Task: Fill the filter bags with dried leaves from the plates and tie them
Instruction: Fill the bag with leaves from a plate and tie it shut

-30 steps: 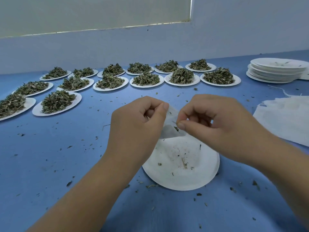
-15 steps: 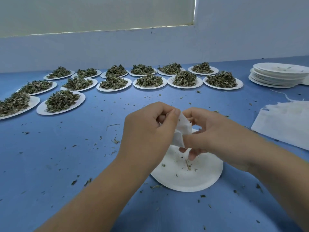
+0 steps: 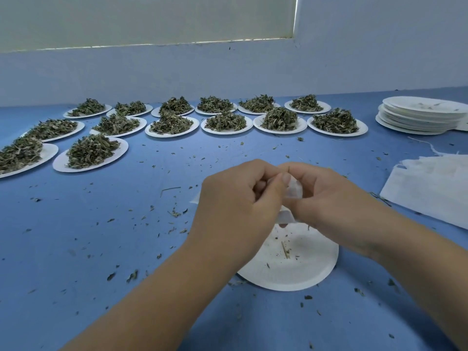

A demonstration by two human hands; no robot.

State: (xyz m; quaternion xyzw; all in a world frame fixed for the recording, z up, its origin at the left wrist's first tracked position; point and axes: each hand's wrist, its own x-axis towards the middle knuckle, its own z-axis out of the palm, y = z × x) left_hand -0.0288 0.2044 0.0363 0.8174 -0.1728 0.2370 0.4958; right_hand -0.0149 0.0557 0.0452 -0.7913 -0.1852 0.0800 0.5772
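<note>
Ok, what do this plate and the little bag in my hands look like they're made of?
The plate looks like moulded paper pulp: matte white, thin pressed rim, no shine. The filter bag looks like thin non-woven fabric or filter paper: white, slightly translucent, crumpling softly; which of the two I cannot tell.
</note>
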